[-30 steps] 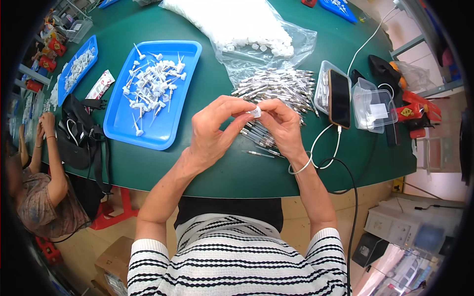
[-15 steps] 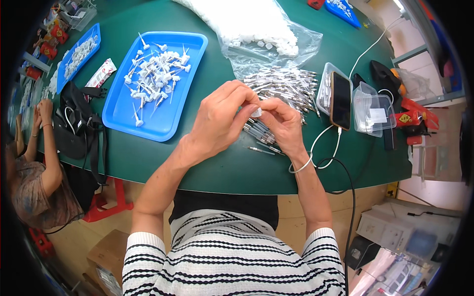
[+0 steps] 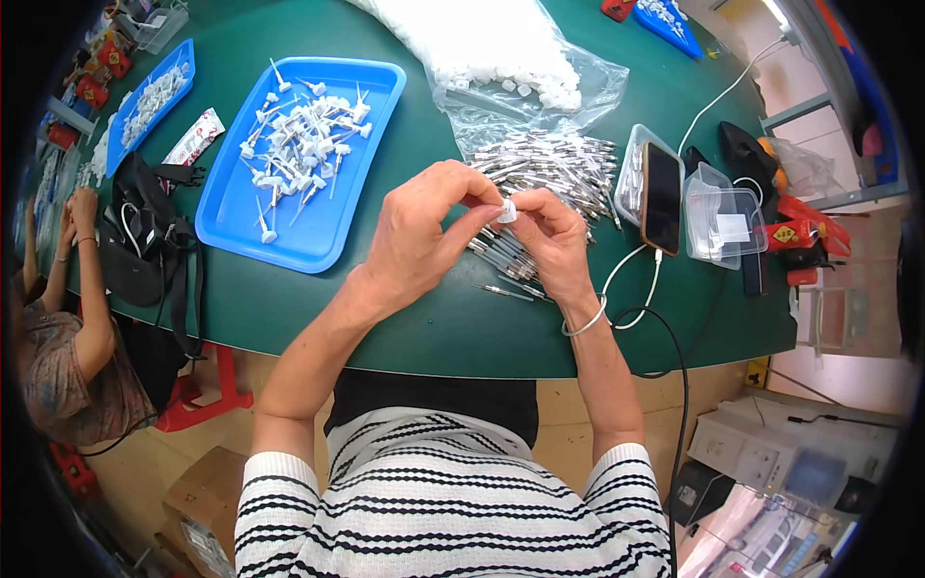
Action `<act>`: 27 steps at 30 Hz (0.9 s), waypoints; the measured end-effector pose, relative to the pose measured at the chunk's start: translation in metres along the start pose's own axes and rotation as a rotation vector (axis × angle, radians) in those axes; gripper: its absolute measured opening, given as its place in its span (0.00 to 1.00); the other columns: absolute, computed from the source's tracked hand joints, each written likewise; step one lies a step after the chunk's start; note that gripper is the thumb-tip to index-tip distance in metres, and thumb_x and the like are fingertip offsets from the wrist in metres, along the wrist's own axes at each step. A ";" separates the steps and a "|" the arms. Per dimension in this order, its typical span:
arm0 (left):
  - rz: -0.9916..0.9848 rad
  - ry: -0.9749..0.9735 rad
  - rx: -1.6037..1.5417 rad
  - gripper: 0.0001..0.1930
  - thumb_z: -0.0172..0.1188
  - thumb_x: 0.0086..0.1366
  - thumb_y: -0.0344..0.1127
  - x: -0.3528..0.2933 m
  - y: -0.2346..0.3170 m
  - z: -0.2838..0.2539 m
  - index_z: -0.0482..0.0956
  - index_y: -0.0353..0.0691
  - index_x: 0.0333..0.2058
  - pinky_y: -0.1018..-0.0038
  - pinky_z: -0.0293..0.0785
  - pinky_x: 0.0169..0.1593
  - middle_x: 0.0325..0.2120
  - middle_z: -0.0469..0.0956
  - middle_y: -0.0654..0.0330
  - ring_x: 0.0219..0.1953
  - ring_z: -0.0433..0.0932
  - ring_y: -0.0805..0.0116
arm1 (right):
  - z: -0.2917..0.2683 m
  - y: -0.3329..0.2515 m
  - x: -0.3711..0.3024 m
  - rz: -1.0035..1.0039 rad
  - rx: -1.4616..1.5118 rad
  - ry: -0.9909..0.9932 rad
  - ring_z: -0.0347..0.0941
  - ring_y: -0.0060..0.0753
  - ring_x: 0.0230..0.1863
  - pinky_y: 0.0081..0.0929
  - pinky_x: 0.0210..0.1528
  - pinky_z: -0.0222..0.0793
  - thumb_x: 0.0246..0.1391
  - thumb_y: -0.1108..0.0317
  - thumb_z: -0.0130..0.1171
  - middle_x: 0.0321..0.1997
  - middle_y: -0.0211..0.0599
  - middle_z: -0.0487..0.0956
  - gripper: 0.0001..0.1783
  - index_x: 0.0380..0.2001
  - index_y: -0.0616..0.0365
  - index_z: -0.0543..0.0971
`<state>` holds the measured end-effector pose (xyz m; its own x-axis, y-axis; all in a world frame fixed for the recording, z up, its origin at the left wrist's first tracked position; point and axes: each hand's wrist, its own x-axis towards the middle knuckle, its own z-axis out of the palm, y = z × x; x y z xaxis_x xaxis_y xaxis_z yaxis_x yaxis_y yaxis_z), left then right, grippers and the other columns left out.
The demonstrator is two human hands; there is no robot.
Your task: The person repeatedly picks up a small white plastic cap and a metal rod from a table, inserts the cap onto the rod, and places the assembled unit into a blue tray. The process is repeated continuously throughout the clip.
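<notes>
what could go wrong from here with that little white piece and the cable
The small white piece, held at the fingertips of the left hand and right hand, could slip into the pile of slim rods. The white cable by the right wrist might snag and tug the phone.

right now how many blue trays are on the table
3: large blue tray left of centre, second tray far left, third tray top right; more may be hidden.

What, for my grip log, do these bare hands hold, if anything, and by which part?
A small white plastic-looking piece, pinched at its left side by the left hand and right side by the right hand; finer detail is hidden.
</notes>
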<state>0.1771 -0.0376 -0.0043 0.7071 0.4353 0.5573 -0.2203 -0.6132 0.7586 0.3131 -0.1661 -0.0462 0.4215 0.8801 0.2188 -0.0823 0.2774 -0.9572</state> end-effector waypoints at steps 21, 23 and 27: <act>0.119 0.153 0.141 0.08 0.65 0.50 0.23 -0.012 0.001 0.015 0.74 0.37 0.28 0.69 0.68 0.32 0.26 0.75 0.60 0.29 0.73 0.62 | 0.007 -0.003 -0.003 -0.083 -0.088 0.113 0.70 0.20 0.39 0.19 0.43 0.66 0.54 0.79 0.60 0.37 0.30 0.75 0.08 0.38 0.63 0.77; 0.082 0.155 0.132 0.08 0.65 0.50 0.23 -0.013 0.000 0.014 0.75 0.37 0.28 0.69 0.68 0.32 0.25 0.75 0.59 0.29 0.73 0.62 | 0.008 -0.004 -0.003 -0.071 -0.078 0.104 0.70 0.19 0.39 0.18 0.43 0.66 0.53 0.79 0.60 0.36 0.30 0.75 0.08 0.38 0.63 0.77; -0.022 0.163 0.044 0.06 0.63 0.53 0.23 -0.015 0.004 0.016 0.74 0.36 0.28 0.72 0.69 0.31 0.24 0.75 0.59 0.27 0.73 0.66 | 0.008 -0.001 -0.003 -0.076 -0.066 0.099 0.70 0.19 0.39 0.18 0.42 0.67 0.53 0.80 0.60 0.36 0.30 0.75 0.08 0.37 0.63 0.77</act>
<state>0.1762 -0.0569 -0.0147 0.5922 0.5480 0.5907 -0.1738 -0.6290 0.7578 0.3049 -0.1665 -0.0446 0.5117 0.8143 0.2741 0.0114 0.3126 -0.9498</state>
